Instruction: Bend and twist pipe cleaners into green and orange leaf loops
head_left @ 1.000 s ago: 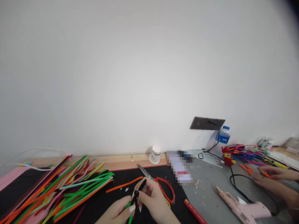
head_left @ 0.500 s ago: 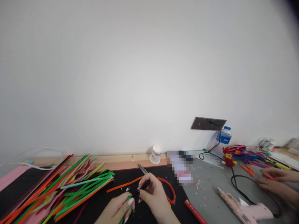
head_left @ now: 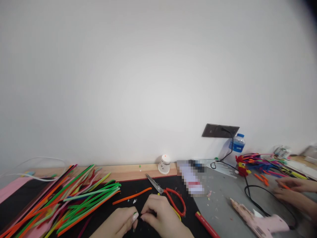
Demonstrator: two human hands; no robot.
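Mat (head_left: 133, 185) black, beneath both hands. Right hand (head_left: 159, 213): fingers bunched; cannot tell its grip. Left hand (head_left: 121, 222): grip narrow. Scissors (head_left: 160, 190) lie just beyond the right hand, orange stem (head_left: 132, 196) near the blades. Green stem (head_left: 135, 213) (mostly hidden): at the left fingertips.

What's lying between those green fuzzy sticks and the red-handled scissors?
In the head view, an orange fuzzy stick lies there on the black mat, with small pale scraps beside it.
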